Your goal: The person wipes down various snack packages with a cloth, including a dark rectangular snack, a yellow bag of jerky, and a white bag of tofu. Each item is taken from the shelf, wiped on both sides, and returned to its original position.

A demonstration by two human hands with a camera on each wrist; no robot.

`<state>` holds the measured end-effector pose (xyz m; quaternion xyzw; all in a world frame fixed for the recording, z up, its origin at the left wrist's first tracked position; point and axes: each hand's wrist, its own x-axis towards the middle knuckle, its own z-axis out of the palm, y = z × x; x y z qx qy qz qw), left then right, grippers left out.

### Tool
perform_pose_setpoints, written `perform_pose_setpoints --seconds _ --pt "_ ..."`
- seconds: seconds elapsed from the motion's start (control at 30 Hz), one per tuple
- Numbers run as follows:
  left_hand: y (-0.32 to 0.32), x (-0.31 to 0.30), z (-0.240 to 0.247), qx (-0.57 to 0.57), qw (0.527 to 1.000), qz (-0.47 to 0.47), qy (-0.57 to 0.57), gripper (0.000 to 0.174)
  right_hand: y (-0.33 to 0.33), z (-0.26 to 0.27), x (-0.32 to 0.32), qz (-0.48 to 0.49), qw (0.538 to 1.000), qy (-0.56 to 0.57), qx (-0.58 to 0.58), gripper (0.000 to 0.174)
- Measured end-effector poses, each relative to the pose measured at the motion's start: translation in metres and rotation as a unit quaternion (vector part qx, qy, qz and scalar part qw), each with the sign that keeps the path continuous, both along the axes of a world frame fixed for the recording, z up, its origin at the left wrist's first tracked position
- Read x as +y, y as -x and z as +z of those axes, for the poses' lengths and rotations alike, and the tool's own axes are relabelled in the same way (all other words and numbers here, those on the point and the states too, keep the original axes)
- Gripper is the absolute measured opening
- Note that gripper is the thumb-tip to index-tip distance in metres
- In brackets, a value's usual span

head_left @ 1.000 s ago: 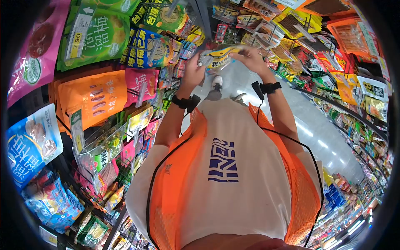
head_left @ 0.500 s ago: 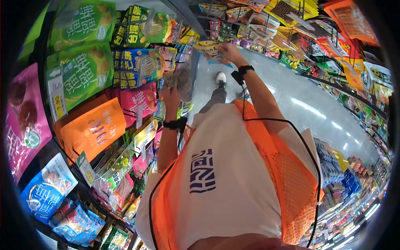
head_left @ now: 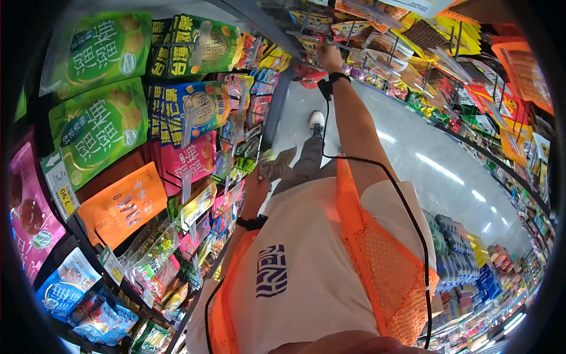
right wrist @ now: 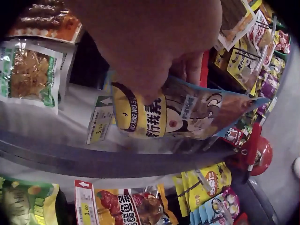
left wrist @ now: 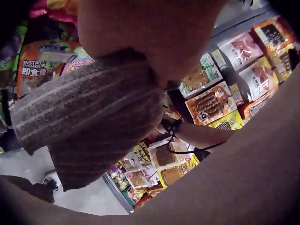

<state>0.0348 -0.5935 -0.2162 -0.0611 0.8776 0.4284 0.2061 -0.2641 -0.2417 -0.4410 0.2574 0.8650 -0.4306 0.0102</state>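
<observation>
One arm (head_left: pixel 361 121) stretches forward, the right hand (head_left: pixel 330 57) pinching a yellow-labelled packet (right wrist: pixel 183 117) between its fingers, beside a price tag (right wrist: pixel 99 125); the left hand (head_left: pixel 254 192), farther back, grips a grey striped piece (left wrist: pixel 89 103).

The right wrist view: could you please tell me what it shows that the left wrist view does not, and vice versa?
Only the right wrist view clearly shows the blue-edged snack bag gripped by the right hand, plus the red-edged 1.00 price tag below.

Only the left wrist view shows the left hand holding a dark striped item, and the orange INSTANT FISHSKIN bag.

Both show packaged snacks on display and part of the pale floor.
</observation>
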Motion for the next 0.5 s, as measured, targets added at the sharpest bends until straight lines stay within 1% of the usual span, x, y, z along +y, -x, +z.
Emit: perform_pose_setpoints --seconds 0.07,0.13,0.17,0.27,0.37,0.47,0.5 --pt "0.0 0.0 0.008 -0.047 0.998 -0.006 0.03 0.04 0.006 -0.022 -0.003 0.01 0.998 0.016 0.056 0.034" --pt "-0.004 -0.007 0.002 -0.032 0.999 0.011 0.009 0.039 0.006 -0.028 -0.002 0.026 0.991 0.034 0.124 0.033" --pt "-0.006 -0.009 -0.002 -0.024 0.999 0.021 -0.002 0.039 0.01 -0.031 -0.001 0.028 0.99 0.028 0.139 0.028" --pt "-0.012 -0.009 -0.007 0.036 0.998 0.041 0.018 0.037 0.014 -0.016 -0.002 -0.022 0.995 0.054 0.075 0.03" --pt "-0.019 -0.017 -0.021 -0.026 0.998 0.059 0.006 0.037 0.023 -0.042 -0.003 -0.011 0.999 -0.001 0.039 0.031" --pt "-0.013 -0.009 -0.013 -0.069 0.996 0.049 -0.007 0.04 0.023 -0.061 -0.003 -0.018 0.998 -0.056 0.028 0.036" --pt "-0.012 -0.006 -0.01 -0.051 0.998 0.031 -0.014 0.04 0.024 -0.061 -0.003 -0.015 0.998 -0.053 0.031 0.036"
